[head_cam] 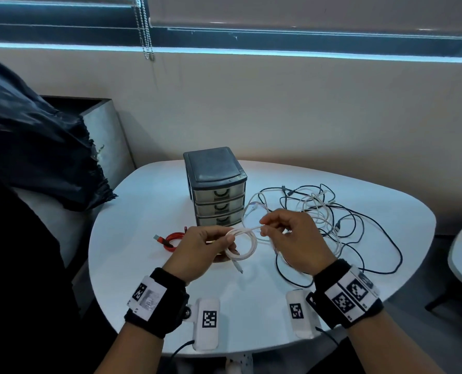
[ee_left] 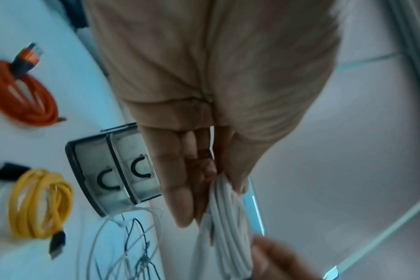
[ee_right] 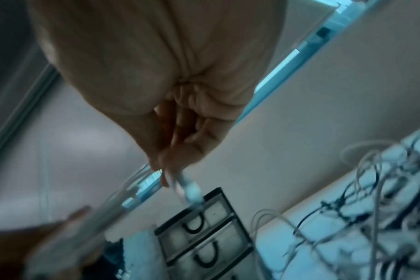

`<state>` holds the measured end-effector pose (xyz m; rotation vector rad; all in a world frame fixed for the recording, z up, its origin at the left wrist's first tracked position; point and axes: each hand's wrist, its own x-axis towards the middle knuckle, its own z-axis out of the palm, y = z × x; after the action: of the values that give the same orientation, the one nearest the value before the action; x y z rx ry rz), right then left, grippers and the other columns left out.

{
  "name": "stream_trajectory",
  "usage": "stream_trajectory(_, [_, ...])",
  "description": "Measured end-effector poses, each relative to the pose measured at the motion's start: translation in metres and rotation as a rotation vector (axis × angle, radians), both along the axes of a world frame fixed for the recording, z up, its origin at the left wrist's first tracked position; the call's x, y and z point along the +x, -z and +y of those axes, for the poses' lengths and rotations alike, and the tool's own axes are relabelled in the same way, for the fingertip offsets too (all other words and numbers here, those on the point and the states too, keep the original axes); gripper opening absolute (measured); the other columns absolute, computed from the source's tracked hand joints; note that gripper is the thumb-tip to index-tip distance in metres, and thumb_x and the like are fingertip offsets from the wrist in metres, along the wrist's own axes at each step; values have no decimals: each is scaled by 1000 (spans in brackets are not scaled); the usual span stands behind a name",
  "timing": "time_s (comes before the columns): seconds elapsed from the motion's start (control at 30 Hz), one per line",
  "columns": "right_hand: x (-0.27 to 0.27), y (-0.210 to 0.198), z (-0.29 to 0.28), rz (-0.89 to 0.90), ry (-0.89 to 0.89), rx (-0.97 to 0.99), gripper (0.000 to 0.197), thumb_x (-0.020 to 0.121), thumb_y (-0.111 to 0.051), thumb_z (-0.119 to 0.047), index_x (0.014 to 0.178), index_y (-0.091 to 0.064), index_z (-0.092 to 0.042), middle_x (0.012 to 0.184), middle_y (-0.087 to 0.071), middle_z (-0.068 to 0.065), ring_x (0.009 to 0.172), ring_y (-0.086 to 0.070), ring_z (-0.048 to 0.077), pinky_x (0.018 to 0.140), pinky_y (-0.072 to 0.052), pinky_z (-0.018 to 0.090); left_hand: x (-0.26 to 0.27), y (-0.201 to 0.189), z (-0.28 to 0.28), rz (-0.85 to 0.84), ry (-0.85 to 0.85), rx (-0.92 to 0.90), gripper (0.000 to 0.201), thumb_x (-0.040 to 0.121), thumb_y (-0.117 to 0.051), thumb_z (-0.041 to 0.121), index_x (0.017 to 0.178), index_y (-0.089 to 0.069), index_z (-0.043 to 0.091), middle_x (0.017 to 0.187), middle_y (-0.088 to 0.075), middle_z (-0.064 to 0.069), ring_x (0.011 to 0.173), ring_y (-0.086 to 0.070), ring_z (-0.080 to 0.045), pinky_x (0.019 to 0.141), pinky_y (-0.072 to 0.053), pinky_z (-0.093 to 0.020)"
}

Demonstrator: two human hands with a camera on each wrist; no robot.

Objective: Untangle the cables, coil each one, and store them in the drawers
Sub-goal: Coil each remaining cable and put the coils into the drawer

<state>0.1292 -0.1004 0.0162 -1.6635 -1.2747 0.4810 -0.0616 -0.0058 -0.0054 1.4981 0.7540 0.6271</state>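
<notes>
My left hand (head_cam: 211, 245) grips a coil of white cable (head_cam: 244, 245) above the table, its loops pinched between thumb and fingers (ee_left: 180, 189); the white coil (ee_left: 228, 236) hangs past them. My right hand (head_cam: 286, 233) pinches the cable's loose end (head_cam: 257, 228) just right of the coil, and that end (ee_right: 187, 187) looks blurred in the right wrist view. A small grey unit of three drawers (head_cam: 217, 195) stands behind the hands with all drawers shut. A tangle of black and white cables (head_cam: 332, 214) lies to the right.
A coiled red cable (head_cam: 172, 240) lies left of my left hand. The left wrist view also shows a coiled yellow cable (ee_left: 41, 204) on the white table (head_cam: 143, 211). Two white tagged devices (head_cam: 208, 322) sit near the front edge. A black bag (head_cam: 35, 147) fills the left.
</notes>
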Motion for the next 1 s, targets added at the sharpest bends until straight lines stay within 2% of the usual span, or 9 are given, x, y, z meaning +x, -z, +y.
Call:
stream_trajectory(0.1, [5,5,-4,-297,-92,-139,13,90,-65,-13,85,-72,-22,74,-68,-16,73,-63,0,70,-46,15,-1,-3,-4,-24,17,-81,16,96,-59,7,96,-75,8,74,-71,-4,71,-68,-12,68,-58,-28])
stream_trajectory(0.17, [3,8,-2,-270,-100,-155,13,92,-62,-11,87,-71,-17,79,-70,-12,77,-65,5,74,-52,22,1,-3,-6,-38,12,-119,17,95,-59,9,96,-76,10,76,-71,-6,72,-69,-13,68,-58,-28])
stream_trajectory(0.33, [-18,6,6,643,8,-106,15,93,-59,2,83,-67,-5,78,-72,12,65,-68,19,59,-57,28,7,-4,-10,-98,-29,-162,19,94,-61,11,105,-75,13,87,-76,-5,77,-71,-14,70,-59,-27])
stream_trajectory(0.47, [-30,11,6,998,-129,-218,13,91,-56,0,89,-67,-5,83,-69,13,72,-67,20,64,-55,28,4,-2,-8,-74,-94,-90,19,95,-61,11,96,-78,17,83,-76,-1,75,-69,-13,71,-60,-30])
stream_trajectory(0.57, [-33,17,2,966,-210,-247,18,93,-52,-3,91,-70,-5,93,-67,14,90,-64,22,77,-53,34,2,2,-5,-43,-199,-15,23,94,-62,11,85,-80,23,79,-75,-2,74,-69,-18,65,-59,-34])
stream_trajectory(0.67, [-35,18,1,1016,-158,-171,23,95,-50,-13,93,-72,-5,95,-70,13,91,-65,23,80,-50,39,5,10,-1,9,-298,150,18,94,-64,14,92,-80,23,79,-76,1,76,-71,-20,68,-60,-36])
stream_trajectory(0.8, [-51,17,5,607,-8,-133,13,86,-74,-23,91,-70,-12,84,-74,3,77,-65,11,67,-50,25,16,8,-10,20,-399,332,13,91,-68,17,90,-79,24,79,-75,13,72,-70,-5,67,-54,-21])
stream_trajectory(0.87, [-54,23,8,430,62,-140,21,79,-81,-25,89,-65,-15,77,-71,-2,67,-62,7,61,-49,24,21,5,-14,-26,-377,273,17,89,-69,12,86,-77,26,77,-75,13,70,-71,-6,64,-56,-19])
stream_trajectory(1.0, [-46,28,10,235,-17,-237,19,76,-73,-17,92,-63,-17,73,-65,-5,54,-55,1,54,-49,25,16,7,-9,-69,-293,-42,12,89,-69,5,90,-76,14,78,-76,-7,71,-71,-21,67,-61,-36])
